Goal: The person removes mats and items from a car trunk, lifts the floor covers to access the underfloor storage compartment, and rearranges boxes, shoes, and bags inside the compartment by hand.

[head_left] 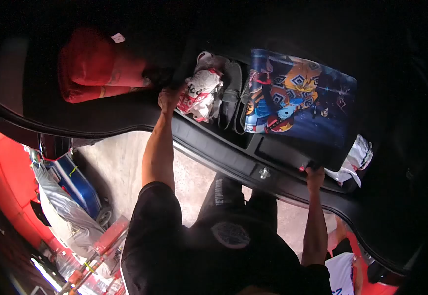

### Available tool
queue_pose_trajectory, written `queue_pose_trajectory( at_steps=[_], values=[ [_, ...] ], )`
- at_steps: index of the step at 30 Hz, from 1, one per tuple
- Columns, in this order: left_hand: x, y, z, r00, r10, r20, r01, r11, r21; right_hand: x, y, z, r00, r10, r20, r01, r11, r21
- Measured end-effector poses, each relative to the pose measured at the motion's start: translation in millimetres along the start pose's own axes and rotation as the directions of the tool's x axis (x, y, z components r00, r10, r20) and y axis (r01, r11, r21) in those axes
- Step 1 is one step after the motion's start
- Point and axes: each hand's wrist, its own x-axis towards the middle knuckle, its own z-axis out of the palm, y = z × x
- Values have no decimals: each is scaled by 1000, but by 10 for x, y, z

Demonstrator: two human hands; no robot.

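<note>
My left hand (167, 100) is closed at the edge of a dark panel in the car boot, just left of a crumpled white and red plastic bag (202, 93). Beside the bag lie dark shoes (230, 96) in an open compartment. On the right, my right hand (315, 178) is closed at the front edge of a dark panel, below a blue mat with colourful cartoon figures (300, 96). What its fingers grip is too dark to make out for certain.
A red bag (96, 69) lies at the boot's left. Silver-white wrapping (359, 157) is at the right. The boot sill with a metal latch (264, 172) runs before me. Outside at left are a blue case (79, 184) and grey cloth; a person is partly visible lower right.
</note>
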Motion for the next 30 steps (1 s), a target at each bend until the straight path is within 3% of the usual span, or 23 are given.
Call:
queue_pose_trajectory(
  at_steps=[2,5,7,9,11,14,17,19,22,25,28,30],
  values=[
    [19,-119,85,999,10,-41,-10,1000,15,-96,-290,-122,995,95,43,-99,989,109],
    [80,-109,203,993,-5,-120,9,999,31,-96,-275,-56,996,47,-74,-45,999,28],
    [15,-164,213,994,-24,-104,32,997,72,-79,-232,-44,996,89,-24,-88,994,62],
    [88,-122,243,981,1,-196,27,990,137,-44,-165,-34,997,83,-3,-83,993,79],
    [12,-40,97,996,-2,-91,11,995,100,-117,-96,-32,999,54,-5,-54,996,77],
    [-130,62,72,993,57,-106,-71,989,-131,-138,-383,-123,989,146,10,-146,977,157],
    [-132,84,86,982,9,-190,-6,1000,17,-138,-263,-46,990,120,-72,-121,993,-8],
    [508,-991,656,946,304,-116,-224,866,446,-177,0,161,979,198,42,-192,976,-102],
    [137,-198,347,989,143,37,-146,985,91,-268,107,124,967,252,42,-247,964,-102],
    [278,-404,533,990,-30,-140,54,984,171,-245,-46,75,990,143,-15,-143,990,-8],
    [467,-888,690,909,399,-116,-386,914,124,-303,-133,-205,989,96,114,-66,967,-248],
    [-3,-171,293,859,456,-235,-457,888,51,-342,-456,-776,955,81,286,3,960,-280]
  ],
)
